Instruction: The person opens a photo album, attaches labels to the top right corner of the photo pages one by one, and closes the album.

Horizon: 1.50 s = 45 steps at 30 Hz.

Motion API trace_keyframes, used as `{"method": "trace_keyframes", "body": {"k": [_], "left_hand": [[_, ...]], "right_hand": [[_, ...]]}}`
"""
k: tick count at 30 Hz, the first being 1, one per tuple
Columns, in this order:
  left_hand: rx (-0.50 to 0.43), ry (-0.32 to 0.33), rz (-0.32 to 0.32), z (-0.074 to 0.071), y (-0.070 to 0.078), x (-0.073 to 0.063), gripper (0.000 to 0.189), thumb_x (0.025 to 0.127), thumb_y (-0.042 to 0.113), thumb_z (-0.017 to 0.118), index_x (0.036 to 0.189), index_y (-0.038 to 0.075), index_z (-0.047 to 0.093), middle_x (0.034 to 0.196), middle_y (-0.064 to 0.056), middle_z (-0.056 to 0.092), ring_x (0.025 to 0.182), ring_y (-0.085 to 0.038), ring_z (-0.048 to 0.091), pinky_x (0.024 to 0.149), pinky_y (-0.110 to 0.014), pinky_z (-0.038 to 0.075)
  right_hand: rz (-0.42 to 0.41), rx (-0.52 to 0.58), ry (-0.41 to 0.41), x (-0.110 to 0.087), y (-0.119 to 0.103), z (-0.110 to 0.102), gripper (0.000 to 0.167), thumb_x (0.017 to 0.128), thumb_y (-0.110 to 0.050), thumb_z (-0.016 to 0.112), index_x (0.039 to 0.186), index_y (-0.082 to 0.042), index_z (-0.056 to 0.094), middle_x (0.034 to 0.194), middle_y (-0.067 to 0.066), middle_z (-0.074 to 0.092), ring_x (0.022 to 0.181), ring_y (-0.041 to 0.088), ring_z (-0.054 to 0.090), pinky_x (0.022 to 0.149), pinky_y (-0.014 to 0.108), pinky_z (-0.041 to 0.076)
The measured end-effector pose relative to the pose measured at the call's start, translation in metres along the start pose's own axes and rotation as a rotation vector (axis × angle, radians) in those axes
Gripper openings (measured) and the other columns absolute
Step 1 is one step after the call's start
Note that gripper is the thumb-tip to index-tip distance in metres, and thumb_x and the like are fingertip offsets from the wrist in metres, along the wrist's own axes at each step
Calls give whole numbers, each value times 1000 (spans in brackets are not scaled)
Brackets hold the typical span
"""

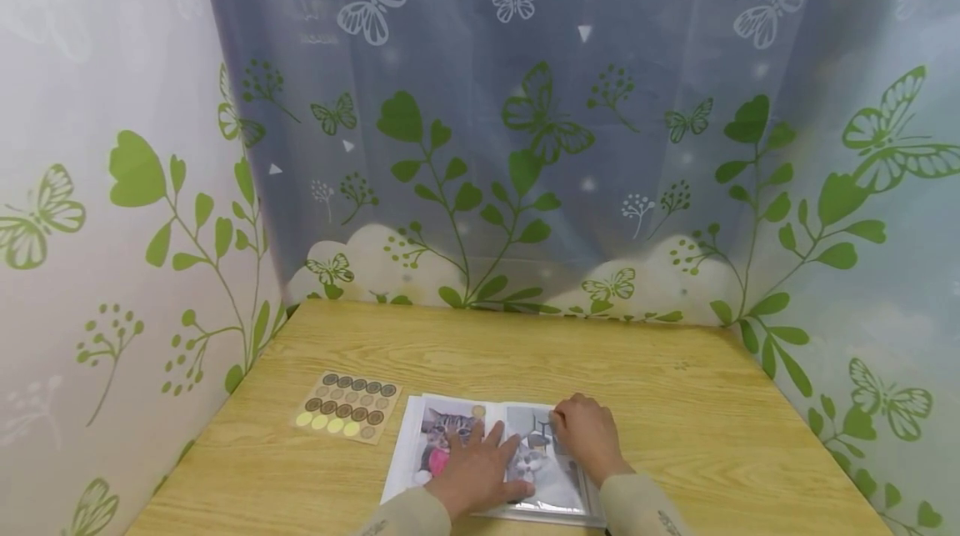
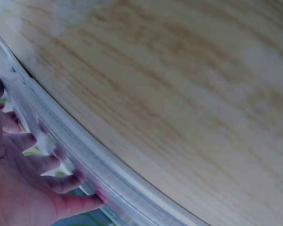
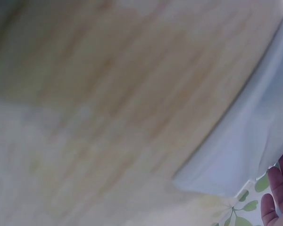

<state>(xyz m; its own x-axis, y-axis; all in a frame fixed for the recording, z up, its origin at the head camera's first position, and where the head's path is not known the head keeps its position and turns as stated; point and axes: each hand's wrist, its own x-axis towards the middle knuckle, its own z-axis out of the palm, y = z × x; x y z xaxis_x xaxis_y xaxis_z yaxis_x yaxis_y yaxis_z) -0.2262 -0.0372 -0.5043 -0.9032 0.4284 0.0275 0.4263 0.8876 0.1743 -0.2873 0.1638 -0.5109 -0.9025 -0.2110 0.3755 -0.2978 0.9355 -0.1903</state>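
Photo album [image 1: 553,488] is lying unfolded on the bench [image 1: 660,390], under both hands, cat pics facing up. L hand [image 1: 480,469] is resting splayed across both pgs, fingers straight, gripping nothing; R hand [image 1: 592,433] is sitting w/ fingers bent at the R pg's upper outer part, tips hidden, so can't tell if it's pinching. Prob working that pg edge rn. To do it well: L hand should be pressing lightly nr the spine so the album isn't sliding, R fingertips should be taking one leaf only, not creasing the film. Mat'ls: pg pockets are looking like thin clear plastic, catching light at the btm; L wrist cam is showing layered white pg edges. Sticker sheet [image 1: 348,407] is lying flat just L of the album, tan rect w/ rows of dark, tan + yellow circles.
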Motion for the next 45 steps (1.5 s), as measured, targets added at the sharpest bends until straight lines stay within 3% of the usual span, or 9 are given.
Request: {"method": "trace_keyframes", "body": {"k": [11, 18, 22, 30, 40, 45], "left_hand": [[17, -1, -3, 2, 0, 1, 79, 85, 71, 56, 146, 21, 51, 149, -12, 47, 136, -46, 39, 101, -73, 31], [26, 1, -7, 1, 0, 1, 78, 85, 71, 57, 146, 21, 51, 149, -12, 48, 136, -46, 39, 101, -73, 32], [29, 4, -6, 1, 0, 1, 78, 85, 70, 58, 145, 21, 52, 148, -12, 48, 136, -46, 39, 101, -73, 32], [12, 7, -3, 0, 1, -1, 78, 85, 69, 59, 146, 21, 51, 149, -12, 48, 136, -46, 39, 101, -74, 31], [4, -5, -1, -1, 1, 0, 77, 86, 69, 57, 147, 22, 50, 149, -12, 47, 136, -46, 39, 102, -73, 31], [11, -11, -7, -3, 2, -1, 78, 86, 70, 57, 147, 23, 49, 150, -12, 46, 137, -45, 38, 103, -73, 30]], "right_hand": [[-32, -11, -2, -6, -1, 0, 7, 87, -17, 71, 90, -14, 76, 91, 3, 66, 86, 27, 62, 75, 49, 50], [-116, -19, 18, -11, -5, -1, 8, 86, -15, 71, 91, -11, 75, 94, 6, 66, 89, 28, 62, 77, 49, 50], [-126, -35, -15, -15, -5, -1, 12, 89, -20, 70, 95, -10, 73, 99, 8, 65, 93, 30, 61, 79, 51, 49], [-138, -53, -96, -26, -3, -2, 37, 94, -33, 66, 119, -6, 69, 118, 12, 64, 110, 35, 59, 93, 58, 46], [-105, 65, -227, -44, -3, -10, 57, 100, -39, 54, 141, 1, 51, 144, 16, 51, 132, 40, 46, 106, 69, 29], [-95, 117, -255, -46, -1, -12, 60, 102, -41, 49, 143, 2, 48, 148, 19, 46, 136, 43, 39, 107, 71, 23]]}}
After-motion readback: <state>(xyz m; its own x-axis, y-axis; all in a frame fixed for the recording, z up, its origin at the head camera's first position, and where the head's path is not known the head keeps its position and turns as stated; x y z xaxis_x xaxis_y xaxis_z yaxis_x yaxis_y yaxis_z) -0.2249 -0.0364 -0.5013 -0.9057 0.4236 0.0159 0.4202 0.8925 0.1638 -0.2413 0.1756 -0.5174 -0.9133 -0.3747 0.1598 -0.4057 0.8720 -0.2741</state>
